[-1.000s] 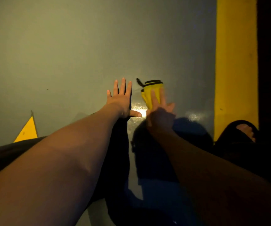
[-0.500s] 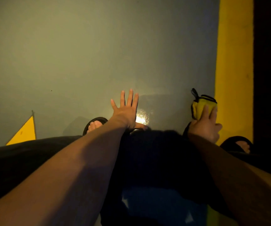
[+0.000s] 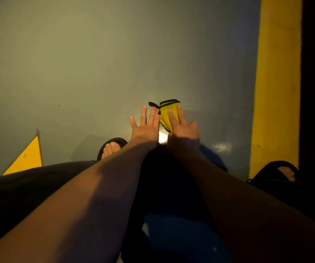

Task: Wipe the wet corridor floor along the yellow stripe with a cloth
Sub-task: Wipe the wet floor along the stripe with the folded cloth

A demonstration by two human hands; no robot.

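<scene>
**On the grey floor: pressing a yellow cloth beside the stripe**

Down on the grey corridor floor (image 3: pixel 96 63), pressing a folded yellow cloth (image 3: pixel 167 115) flat with the right hand (image 3: pixel 184 128). Lying straight across the cloth, two fingers (image 3: pixel 172 117) of that hand, not curling round it; thumb side too dim to read. Edging the cloth at its far end, a black trim, with a short black loop sticking out to the left.

Resting just beside it, the left hand (image 3: pixel 146 126), palm down on the bare floor, fingers spread and straight, gripping nothing. Nearly touching the cloth's left edge, the nearest of those fingers; whether actually touching, cannot tell.

Glinting between the two wrists, a bright wet patch (image 3: pixel 163 137), and shining further right near the stripe, a second fainter sheen (image 3: pixel 221 147).

Running up the right side of the view, well apart from the cloth, the yellow stripe (image 3: pixel 278 82), with darkness beyond it. Showing at lower left, a yellow painted triangle (image 3: pixel 27 158).

Peeking out behind the left forearm, bare toes in a black sandal (image 3: pixel 113 146); sitting at the foot of the stripe, a second black sandal (image 3: pixel 278 170). Filling the bottom of the view, both bare forearms over dark clothing.
</scene>
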